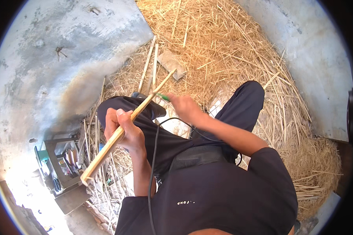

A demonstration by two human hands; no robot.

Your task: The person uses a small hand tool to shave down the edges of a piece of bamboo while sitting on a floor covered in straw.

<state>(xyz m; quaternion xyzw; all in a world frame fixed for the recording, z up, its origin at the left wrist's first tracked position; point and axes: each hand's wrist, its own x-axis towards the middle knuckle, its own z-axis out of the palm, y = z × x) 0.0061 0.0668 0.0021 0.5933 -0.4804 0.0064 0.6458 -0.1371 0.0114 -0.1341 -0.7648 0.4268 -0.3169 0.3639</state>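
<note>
My left hand (123, 127) is closed around a long, pale yellow bamboo strip (102, 157). The strip runs slantwise across my left thigh, its near end at the lower left and its narrower far end above a flat stone block. My right hand (187, 109), smeared by motion, grips a tool with a green handle (163, 96). That tool lies against or just beside the strip, beyond my left hand; its blade or working end cannot be made out.
Pale shavings (223, 43) are heaped on the ground ahead. Two long strips (155, 62) lie beside the stone block (170, 62). A small shelf (62, 160) with assorted items stands at left, near a weathered wall (66, 58). A black cable (155, 152) crosses my lap.
</note>
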